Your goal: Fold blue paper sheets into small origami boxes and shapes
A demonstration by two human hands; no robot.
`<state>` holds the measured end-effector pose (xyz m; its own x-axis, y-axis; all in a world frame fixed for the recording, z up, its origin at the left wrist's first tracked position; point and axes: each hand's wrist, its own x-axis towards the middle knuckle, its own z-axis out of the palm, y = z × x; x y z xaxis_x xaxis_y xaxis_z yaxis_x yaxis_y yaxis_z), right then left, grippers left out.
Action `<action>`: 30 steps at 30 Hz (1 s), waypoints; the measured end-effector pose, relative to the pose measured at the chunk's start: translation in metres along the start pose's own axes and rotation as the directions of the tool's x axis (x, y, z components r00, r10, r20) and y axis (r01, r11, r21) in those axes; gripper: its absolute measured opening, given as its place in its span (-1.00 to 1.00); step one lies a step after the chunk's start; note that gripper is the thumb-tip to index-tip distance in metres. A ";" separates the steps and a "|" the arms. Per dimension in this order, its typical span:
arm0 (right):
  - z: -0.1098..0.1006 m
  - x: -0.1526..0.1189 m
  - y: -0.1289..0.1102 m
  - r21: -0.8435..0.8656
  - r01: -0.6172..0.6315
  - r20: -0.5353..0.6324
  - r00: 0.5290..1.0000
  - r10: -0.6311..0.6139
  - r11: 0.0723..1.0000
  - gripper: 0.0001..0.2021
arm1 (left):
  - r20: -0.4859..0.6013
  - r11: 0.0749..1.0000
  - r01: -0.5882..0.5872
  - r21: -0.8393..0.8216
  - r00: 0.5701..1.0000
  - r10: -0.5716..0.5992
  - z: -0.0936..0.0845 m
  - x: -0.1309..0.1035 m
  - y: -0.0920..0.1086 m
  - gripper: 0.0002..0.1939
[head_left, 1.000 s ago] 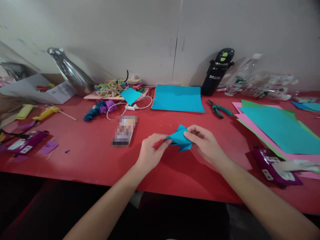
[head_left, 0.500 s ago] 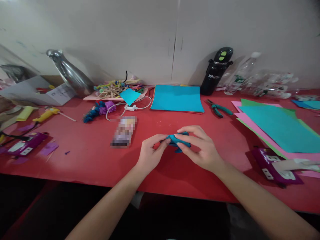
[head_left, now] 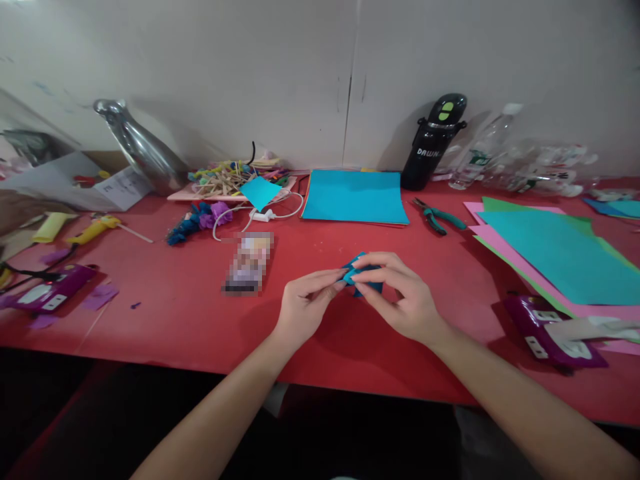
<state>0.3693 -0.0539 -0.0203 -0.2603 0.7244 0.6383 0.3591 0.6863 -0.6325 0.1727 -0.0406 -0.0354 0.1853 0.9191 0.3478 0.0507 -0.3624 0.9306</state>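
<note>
Between my two hands is a small piece of folded blue paper, held just above the red table. My left hand pinches its left end between thumb and fingers. On the other side my right hand grips it with thumb and fingertips, the fingers arched over it. Much of the paper is covered by my fingers, so its exact folds are hidden. A phone with a blurred screen lies left of my left hand. Beyond my hands rests a stack of blue sheets.
Pliers and fanned coloured sheets lie to the right, near a purple power strip. A black bottle stands at the back. Leftward are a purple-blue paper flower, a yellow glue gun and a steel jug.
The blue paper has turned between my fingers; a corner now points up behind them and a flap hangs lower right. My left fingers have shifted slightly right. Objects on the table stay put.
</note>
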 end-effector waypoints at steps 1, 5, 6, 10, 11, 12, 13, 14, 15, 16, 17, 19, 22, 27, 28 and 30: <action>0.000 0.000 0.000 0.004 -0.004 -0.003 1.000 0.004 1.000 -0.75 | -0.004 1.000 -0.013 0.008 1.000 0.013 0.000 0.000 0.000 -0.82; 0.001 0.000 0.000 0.015 -0.021 -0.011 1.000 0.021 1.000 -0.77 | -0.008 0.997 -0.066 0.027 0.998 0.066 0.001 -0.002 -0.002 -0.81; 0.000 0.000 0.000 0.019 -0.028 -0.009 1.000 0.028 0.999 -0.77 | -0.008 0.997 -0.071 0.028 0.997 0.071 0.001 -0.002 -0.002 -0.81; -0.001 0.001 0.000 0.047 -0.077 0.017 0.997 0.077 0.996 -0.79 | -0.034 0.999 -0.032 0.009 0.999 0.032 0.001 -0.001 -0.001 -0.84; -0.001 0.002 0.000 0.054 -0.096 0.023 0.995 0.095 0.994 -0.79 | -0.049 1.000 -0.006 -0.003 0.999 0.006 0.001 -0.001 -0.001 -0.85; -0.002 0.002 0.001 0.058 -0.116 0.026 0.993 0.114 0.992 -0.79 | -0.065 1.000 0.024 -0.017 0.998 -0.025 0.000 0.000 -0.001 -0.87; -0.002 0.002 0.002 0.060 -0.134 0.027 0.991 0.132 0.989 -0.80 | -0.082 0.998 0.056 -0.034 0.995 -0.059 -0.001 0.000 -0.001 -0.87; -0.003 0.002 0.004 0.060 -0.150 0.025 0.989 0.148 0.987 -0.81 | -0.100 0.995 0.087 -0.052 0.991 -0.091 -0.002 0.001 -0.002 -0.87; -0.003 0.002 0.005 0.061 -0.162 0.024 0.987 0.161 0.985 -0.83 | -0.116 0.991 0.112 -0.072 0.986 -0.120 -0.003 0.002 -0.003 -0.86; -0.004 0.002 0.007 0.064 -0.171 0.023 0.985 0.170 0.983 -0.84 | -0.126 0.987 0.130 -0.091 0.982 -0.141 -0.004 0.002 -0.004 -0.85; -0.004 0.002 0.008 0.069 -0.179 0.025 0.984 0.178 0.981 -0.86 | -0.131 0.984 0.142 -0.108 0.979 -0.155 -0.004 0.002 -0.006 -0.84; -0.003 0.002 0.009 0.077 -0.187 0.034 0.982 0.185 0.979 -0.87 | -0.125 0.979 0.150 -0.136 0.978 -0.167 -0.006 0.003 -0.008 -0.83; -0.002 0.001 0.009 0.071 -0.199 0.057 0.979 0.195 0.977 -0.87 | -0.076 0.976 0.161 -0.149 0.982 -0.174 -0.006 0.001 -0.011 -0.82; -0.001 0.002 0.007 0.074 -0.260 0.083 0.964 0.253 0.963 -0.94 | 0.011 0.954 0.188 -0.235 0.982 -0.191 -0.005 0.000 -0.011 -0.81; 0.000 0.003 0.007 0.080 -0.275 0.086 0.959 0.268 0.958 -0.95 | 0.019 0.953 0.189 -0.238 0.982 -0.190 -0.004 0.001 -0.010 -0.80; 0.000 0.004 0.006 0.100 -0.299 0.097 0.952 0.289 0.949 -0.95 | 0.021 0.961 0.186 -0.205 0.982 -0.186 -0.003 0.002 -0.005 -0.79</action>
<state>0.3705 -0.0468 -0.0211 -0.2311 0.8947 0.3821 0.3288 0.4415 -0.8349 0.1699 -0.0364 -0.0392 0.1931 0.9670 0.1663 -0.1175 -0.1455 0.9824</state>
